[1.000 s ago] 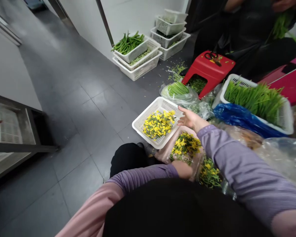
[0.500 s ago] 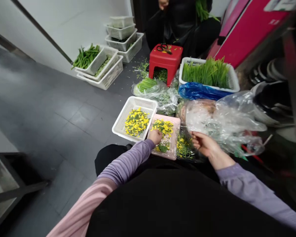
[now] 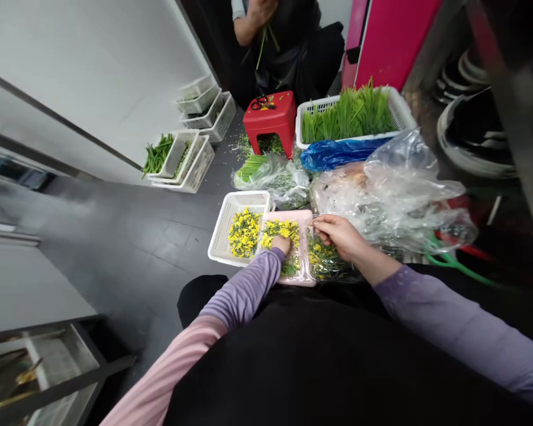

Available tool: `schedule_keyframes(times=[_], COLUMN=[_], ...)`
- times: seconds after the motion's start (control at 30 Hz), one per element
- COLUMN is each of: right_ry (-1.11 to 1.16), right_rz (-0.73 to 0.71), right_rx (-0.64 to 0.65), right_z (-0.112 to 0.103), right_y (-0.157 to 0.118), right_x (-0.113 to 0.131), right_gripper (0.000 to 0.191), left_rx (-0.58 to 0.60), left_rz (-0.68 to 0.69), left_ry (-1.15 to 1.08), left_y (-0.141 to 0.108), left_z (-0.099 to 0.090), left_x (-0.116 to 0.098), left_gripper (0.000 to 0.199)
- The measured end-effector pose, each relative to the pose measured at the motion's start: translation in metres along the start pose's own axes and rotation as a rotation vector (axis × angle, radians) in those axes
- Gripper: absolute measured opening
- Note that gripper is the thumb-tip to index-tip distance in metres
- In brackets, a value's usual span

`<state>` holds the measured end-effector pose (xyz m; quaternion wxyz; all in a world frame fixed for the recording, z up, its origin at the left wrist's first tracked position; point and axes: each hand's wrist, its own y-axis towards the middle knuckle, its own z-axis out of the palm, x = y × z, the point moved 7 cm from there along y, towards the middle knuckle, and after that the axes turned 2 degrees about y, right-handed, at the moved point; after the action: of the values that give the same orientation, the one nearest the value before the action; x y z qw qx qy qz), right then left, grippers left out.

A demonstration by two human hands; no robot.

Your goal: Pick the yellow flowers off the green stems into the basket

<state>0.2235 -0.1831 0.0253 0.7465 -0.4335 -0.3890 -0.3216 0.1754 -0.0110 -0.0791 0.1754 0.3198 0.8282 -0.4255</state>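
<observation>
My left hand (image 3: 282, 244) is closed, its knuckles up, over the pink tray (image 3: 308, 273). Yellow-flowered green sprigs (image 3: 281, 229) lie in that tray around my fingers; whatever they grip is hidden. To the right, my right hand (image 3: 340, 235) has thumb and forefinger pinched together at the tray's right edge. What sits between those fingertips is too small to make out. Below the right hand lie more flowering greens (image 3: 322, 260) in clear plastic. A white perforated basket (image 3: 221, 241) stands left of the tray, with a heap of yellow flower sprigs (image 3: 244, 232) in it.
Ahead are a red stool (image 3: 270, 121) with scissors on it, a white basket of green stalks (image 3: 350, 118), a blue bag (image 3: 337, 154) and clear plastic bags (image 3: 391, 201). Stacked baskets (image 3: 204, 112) line the wall. Another person (image 3: 288, 47) sits behind the stool, holding green stalks.
The camera view has turned and shifted. My right hand has come left, from over the greens in clear plastic to the pink tray's edge. My left hand stays closed over the tray.
</observation>
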Motion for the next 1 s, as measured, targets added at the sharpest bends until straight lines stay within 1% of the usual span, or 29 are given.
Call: schedule_keyframes(times=[0.07,0.13,0.2,0.27,0.33,0.4,0.47,0.53,0.6,0.67,0.7,0.77,0.87,1.0], right_ry=[-0.019,-0.044,-0.083,-0.139,-0.199,-0.230,-0.204,-0.113,0.020,0.132,0.167,0.201,0.222,0.197], right_rz=[0.008,0.015,0.033,0.081,0.142,0.200,0.274,0.354,0.398,0.393,0.379,0.342,0.291,0.250], right_rx=[-0.009,-0.009,0.010,0.039,0.063,0.059,0.056,0.091,0.191,0.287,0.305,0.275,0.204,0.213], right_z=[0.001,0.004,0.008,0.013,0.019,0.021,0.023,0.028,0.038,0.047,0.049,0.048,0.044,0.045], right_y=[0.002,0.005,0.008,0.010,0.011,0.011,0.010,0.008,0.005,0.002,0.002,0.002,0.004,0.004], right_x=[-0.003,-0.007,-0.014,-0.024,-0.034,-0.043,-0.052,-0.061,-0.066,-0.068,-0.068,-0.069,-0.067,-0.063], right_gripper=[0.013,0.011,0.010,0.007,0.006,0.009,0.015,0.021,0.024,0.022,0.018,0.011,0.008,0.008], left_rx=[0.070,0.151,0.274,0.432,0.557,0.631,0.671,0.692,0.687,0.658,0.631,0.565,0.491,0.455], left_rz=[-0.007,-0.022,-0.060,-0.112,-0.137,-0.116,-0.058,0.009,0.069,0.130,0.164,0.224,0.257,0.274], left_ry=[-0.025,-0.111,-0.304,-0.529,-0.661,-0.707,-0.720,-0.700,-0.659,-0.614,-0.590,-0.529,-0.436,-0.430], left_y=[-0.013,-0.027,-0.040,-0.052,-0.062,-0.070,-0.077,-0.083,-0.088,-0.092,-0.092,-0.093,-0.093,-0.095], left_z=[-0.003,-0.008,-0.012,-0.014,-0.018,-0.023,-0.026,-0.026,-0.023,-0.018,-0.015,-0.012,-0.007,-0.009], left_x=[0.005,0.011,0.016,0.017,0.016,0.012,0.008,0.004,0.001,-0.001,-0.003,-0.006,-0.010,-0.015], left_gripper=[0.021,0.024,0.023,0.020,0.018,0.019,0.020,0.021,0.025,0.029,0.031,0.033,0.035,0.035])
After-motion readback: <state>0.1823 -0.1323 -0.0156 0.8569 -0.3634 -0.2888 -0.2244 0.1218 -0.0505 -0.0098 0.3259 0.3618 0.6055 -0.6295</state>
